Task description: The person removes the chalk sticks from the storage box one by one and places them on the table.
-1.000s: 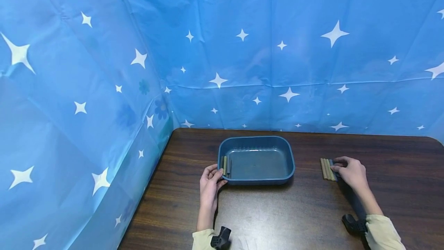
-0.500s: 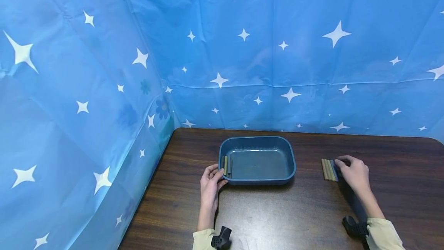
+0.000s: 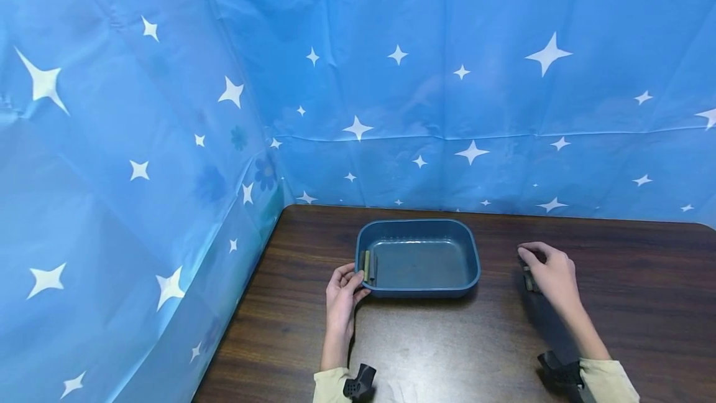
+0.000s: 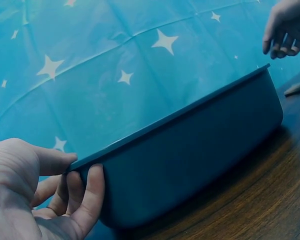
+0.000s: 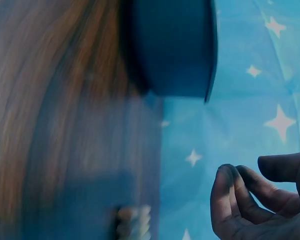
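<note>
My left hand [image 3: 341, 300] grips the near left corner of a blue tray [image 3: 416, 293]. In the left wrist view the thumb [image 4: 57, 161] lies on top of the rim, with the fingers bent below it. An olive stick [image 3: 367, 266] and a dark bluish stick [image 3: 373, 269] lie in the tray's left end. My right hand [image 3: 554, 272] hovers over a row of short sticks [image 3: 529, 281] on the table, partly covering them. In the right wrist view its fingers are loosely bent, thumb apart, and nothing shows between them.
The brown wooden table [image 3: 425, 341] reaches back to a blue curtain [image 3: 414, 98] with white stars, which also hangs along the left side. A black wrist device [image 3: 360, 382] sits at each sleeve.
My right hand has risen off the blue stick at the row's right end and shifted left over the row. The left hand keeps its grip on the tray. The head view has shifted slightly.
</note>
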`<state>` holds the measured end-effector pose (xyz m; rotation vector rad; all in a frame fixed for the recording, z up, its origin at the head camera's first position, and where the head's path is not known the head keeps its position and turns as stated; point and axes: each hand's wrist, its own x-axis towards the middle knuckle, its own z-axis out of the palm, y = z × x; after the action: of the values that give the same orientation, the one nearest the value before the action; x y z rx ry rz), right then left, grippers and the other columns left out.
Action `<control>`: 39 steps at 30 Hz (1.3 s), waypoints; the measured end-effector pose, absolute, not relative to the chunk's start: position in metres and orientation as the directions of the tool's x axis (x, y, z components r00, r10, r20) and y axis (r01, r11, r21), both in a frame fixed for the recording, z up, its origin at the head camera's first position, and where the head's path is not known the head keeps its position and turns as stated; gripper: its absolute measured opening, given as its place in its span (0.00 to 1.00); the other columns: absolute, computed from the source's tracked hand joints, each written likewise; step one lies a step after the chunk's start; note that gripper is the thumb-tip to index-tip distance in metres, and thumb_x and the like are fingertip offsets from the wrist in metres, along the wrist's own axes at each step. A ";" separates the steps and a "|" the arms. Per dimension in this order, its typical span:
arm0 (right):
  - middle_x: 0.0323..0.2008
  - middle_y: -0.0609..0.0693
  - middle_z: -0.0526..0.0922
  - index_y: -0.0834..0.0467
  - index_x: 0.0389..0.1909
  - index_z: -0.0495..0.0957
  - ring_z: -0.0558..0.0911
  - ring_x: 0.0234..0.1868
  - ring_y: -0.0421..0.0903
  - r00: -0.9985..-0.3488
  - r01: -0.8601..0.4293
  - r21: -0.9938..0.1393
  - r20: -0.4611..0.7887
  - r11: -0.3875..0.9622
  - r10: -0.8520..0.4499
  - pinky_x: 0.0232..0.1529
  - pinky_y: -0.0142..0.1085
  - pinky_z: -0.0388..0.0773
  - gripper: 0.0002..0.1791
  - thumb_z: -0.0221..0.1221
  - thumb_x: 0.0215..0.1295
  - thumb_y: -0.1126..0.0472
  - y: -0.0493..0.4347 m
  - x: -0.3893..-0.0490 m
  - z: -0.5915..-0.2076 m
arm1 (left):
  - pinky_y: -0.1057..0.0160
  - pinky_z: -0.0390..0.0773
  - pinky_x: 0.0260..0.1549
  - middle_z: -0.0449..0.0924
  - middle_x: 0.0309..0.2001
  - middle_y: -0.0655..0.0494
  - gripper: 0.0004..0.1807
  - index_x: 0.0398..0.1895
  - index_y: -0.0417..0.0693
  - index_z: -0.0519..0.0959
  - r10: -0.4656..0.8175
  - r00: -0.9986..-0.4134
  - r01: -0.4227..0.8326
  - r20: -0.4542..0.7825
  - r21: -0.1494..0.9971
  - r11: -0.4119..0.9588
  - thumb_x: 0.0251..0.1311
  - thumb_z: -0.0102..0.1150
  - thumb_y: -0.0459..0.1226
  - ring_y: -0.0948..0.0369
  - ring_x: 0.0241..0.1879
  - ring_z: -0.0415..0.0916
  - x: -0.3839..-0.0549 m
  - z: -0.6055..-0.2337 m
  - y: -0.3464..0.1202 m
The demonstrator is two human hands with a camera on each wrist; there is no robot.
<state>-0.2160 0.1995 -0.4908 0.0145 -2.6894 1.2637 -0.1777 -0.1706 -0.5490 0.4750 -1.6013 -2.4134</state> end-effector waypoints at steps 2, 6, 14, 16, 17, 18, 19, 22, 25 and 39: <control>0.43 0.65 0.86 0.70 0.56 0.81 0.81 0.35 0.51 -0.987 -0.087 -0.771 0.154 0.630 0.052 0.33 0.41 0.74 0.20 0.54 0.80 0.57 0.192 -0.214 -0.487 | 0.70 0.82 0.28 0.74 0.37 0.53 0.19 0.58 0.28 0.70 -0.342 -0.927 -0.007 -0.152 0.921 -0.390 0.67 0.60 0.27 0.65 0.29 0.77 -0.178 -0.549 -0.170; 0.42 0.63 0.86 0.69 0.57 0.81 0.79 0.35 0.50 -0.989 -0.095 -0.792 0.143 0.603 0.032 0.33 0.41 0.74 0.20 0.54 0.80 0.56 0.176 -0.210 -0.481 | 0.70 0.82 0.28 0.74 0.37 0.53 0.20 0.59 0.27 0.69 -0.341 -0.928 -0.009 -0.152 0.922 -0.387 0.68 0.60 0.27 0.65 0.29 0.77 -0.177 -0.548 -0.170; 0.43 0.63 0.86 0.69 0.55 0.81 0.84 0.40 0.54 -0.990 -0.143 -0.854 0.131 0.500 -0.058 0.34 0.35 0.80 0.17 0.55 0.80 0.60 0.143 -0.206 -0.481 | 0.70 0.82 0.28 0.74 0.37 0.53 0.19 0.59 0.27 0.70 -0.339 -0.928 -0.008 -0.152 0.921 -0.391 0.68 0.60 0.27 0.65 0.29 0.76 -0.176 -0.548 -0.171; 0.43 0.62 0.86 0.69 0.55 0.81 0.84 0.40 0.53 -0.988 -0.155 -0.868 0.128 0.472 -0.088 0.35 0.34 0.82 0.16 0.55 0.79 0.61 0.134 -0.205 -0.482 | 0.70 0.82 0.28 0.74 0.37 0.53 0.19 0.59 0.27 0.69 -0.340 -0.928 -0.008 -0.153 0.919 -0.393 0.68 0.59 0.27 0.65 0.29 0.76 -0.176 -0.548 -0.171; 0.43 0.61 0.86 0.69 0.55 0.81 0.85 0.41 0.53 -0.986 -0.162 -0.871 0.127 0.464 -0.105 0.36 0.34 0.83 0.15 0.55 0.79 0.61 0.129 -0.204 -0.483 | 0.70 0.82 0.28 0.74 0.37 0.53 0.19 0.59 0.27 0.69 -0.340 -0.928 -0.008 -0.153 0.919 -0.394 0.68 0.59 0.27 0.65 0.29 0.76 -0.176 -0.548 -0.171; 0.42 0.61 0.86 0.68 0.55 0.81 0.85 0.41 0.53 -0.985 -0.167 -0.873 0.125 0.458 -0.121 0.36 0.34 0.84 0.15 0.56 0.79 0.61 0.124 -0.203 -0.484 | 0.70 0.82 0.28 0.74 0.37 0.53 0.19 0.59 0.27 0.69 -0.340 -0.928 -0.008 -0.154 0.919 -0.394 0.68 0.59 0.27 0.65 0.29 0.77 -0.176 -0.548 -0.171; 0.42 0.60 0.86 0.67 0.55 0.81 0.85 0.41 0.54 -0.983 -0.173 -0.872 0.124 0.458 -0.135 0.36 0.34 0.83 0.15 0.56 0.79 0.61 0.120 -0.202 -0.485 | 0.70 0.82 0.28 0.74 0.37 0.53 0.19 0.59 0.27 0.69 -0.339 -0.928 -0.008 -0.153 0.919 -0.393 0.68 0.59 0.27 0.65 0.29 0.77 -0.176 -0.547 -0.171; 0.42 0.59 0.86 0.66 0.54 0.82 0.85 0.41 0.56 -0.976 -0.194 -0.873 0.126 0.447 -0.179 0.37 0.35 0.83 0.14 0.57 0.78 0.61 0.107 -0.200 -0.485 | 0.70 0.82 0.29 0.75 0.37 0.53 0.19 0.59 0.28 0.70 -0.337 -0.929 -0.010 -0.152 0.922 -0.388 0.69 0.59 0.27 0.64 0.30 0.77 -0.176 -0.547 -0.171; 0.42 0.57 0.87 0.64 0.53 0.83 0.86 0.40 0.55 -0.968 -0.221 -0.867 0.139 0.446 -0.209 0.37 0.37 0.82 0.13 0.58 0.78 0.61 0.096 -0.200 -0.486 | 0.69 0.82 0.29 0.75 0.38 0.53 0.19 0.59 0.28 0.70 -0.337 -0.930 -0.007 -0.149 0.922 -0.386 0.69 0.60 0.27 0.64 0.30 0.77 -0.176 -0.548 -0.170; 0.38 0.51 0.87 0.65 0.51 0.84 0.85 0.40 0.47 -0.947 -0.239 -0.858 0.102 0.454 -0.305 0.43 0.44 0.82 0.12 0.60 0.74 0.63 0.046 -0.199 -0.493 | 0.70 0.82 0.28 0.75 0.36 0.53 0.18 0.58 0.29 0.71 -0.339 -0.930 -0.002 -0.145 0.922 -0.388 0.68 0.60 0.27 0.65 0.29 0.77 -0.178 -0.549 -0.170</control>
<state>-0.1992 0.0462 -0.4927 0.5129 -2.7350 1.5965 -0.1780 -0.1705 -0.5494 0.4627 -1.6038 -2.4147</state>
